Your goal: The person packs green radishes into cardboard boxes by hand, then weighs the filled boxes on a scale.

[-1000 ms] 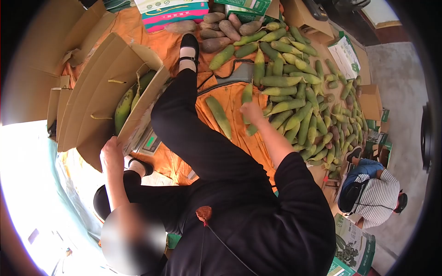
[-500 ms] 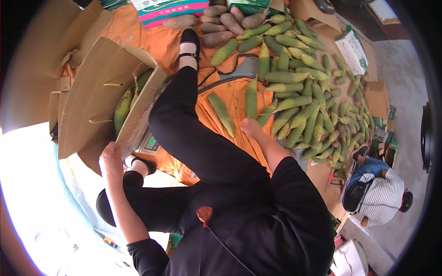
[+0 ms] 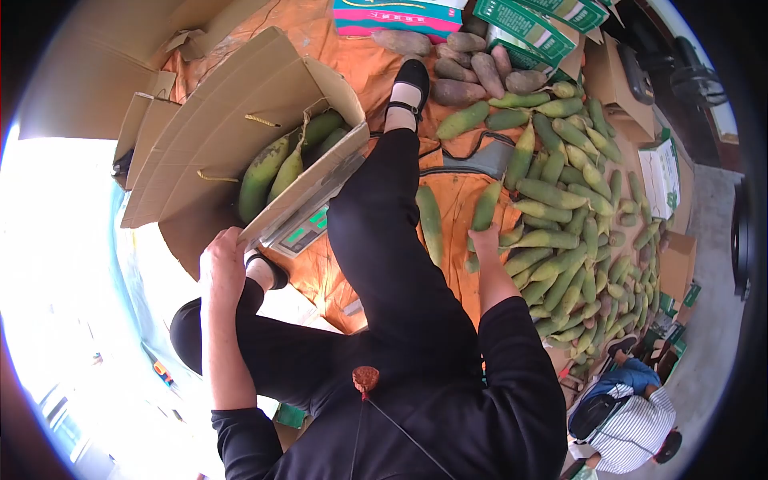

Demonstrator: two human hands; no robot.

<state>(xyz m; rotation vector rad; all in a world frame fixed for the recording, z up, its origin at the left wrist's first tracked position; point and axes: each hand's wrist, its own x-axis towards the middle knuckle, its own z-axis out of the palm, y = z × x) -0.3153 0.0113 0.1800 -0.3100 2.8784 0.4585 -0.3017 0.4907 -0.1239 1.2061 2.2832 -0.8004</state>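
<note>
At the near corner of an open cardboard box [image 3: 308,186], my left hand [image 3: 222,260] is closed on the edge of its side. Several green radishes [image 3: 262,172] lie inside the box, partly hidden by its walls. The box rests on a scale [image 3: 298,234] with a lit green display. My right hand [image 3: 483,238] is closed round the lower end of a green radish [image 3: 486,206], beside the big pile. Another single radish [image 3: 430,224] lies on the orange cloth between my leg and that hand.
A large heap of green radishes [image 3: 552,192] spreads to the right. Purplish radishes [image 3: 456,92] lie at the top near a printed carton [image 3: 396,18]. My leg stretches across the orange cloth [image 3: 312,280]. At lower right, a person in a striped shirt [image 3: 636,432] bends down.
The view has shifted, so the scene sits further right and the scale display shows more. My right hand has reached the radish and closed on it. My left hand stays at the box edge.
</note>
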